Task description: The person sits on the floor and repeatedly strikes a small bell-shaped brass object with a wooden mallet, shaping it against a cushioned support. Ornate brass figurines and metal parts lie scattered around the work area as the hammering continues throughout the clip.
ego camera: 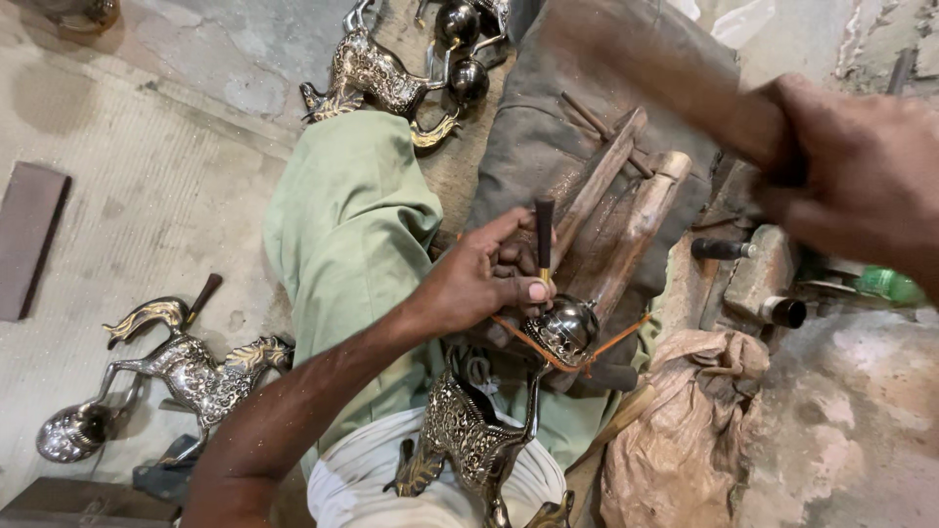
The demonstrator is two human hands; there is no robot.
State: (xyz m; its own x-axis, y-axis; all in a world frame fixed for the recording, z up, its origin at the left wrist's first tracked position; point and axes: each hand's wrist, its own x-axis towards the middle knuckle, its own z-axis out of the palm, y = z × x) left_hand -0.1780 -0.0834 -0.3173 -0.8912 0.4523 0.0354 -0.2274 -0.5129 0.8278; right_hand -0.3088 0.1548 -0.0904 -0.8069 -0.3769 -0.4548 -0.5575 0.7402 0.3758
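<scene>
My left hand (484, 279) grips a small dark-handled punch (544, 227) upright, its tip on the shiny metal ball (567, 328) of an ornate metal horse figurine (469, 440) lying in my lap. An orange cord (611, 344) runs around the ball and over wooden sticks (626, 220) beneath it. My right hand (856, 176) is raised at the upper right, blurred, closed around a brown wooden mallet (636, 59) that reaches toward the top centre. My green-trousered leg (347, 225) stretches away across the floor.
A similar horse figurine (186, 376) lies on the concrete floor at the left, another horse (377, 73) at the top. A crumpled brown sack (685, 430) sits lower right, a metal block tool (758, 279) and a green bottle (885, 286) at the right. A dark slab (29, 240) lies far left.
</scene>
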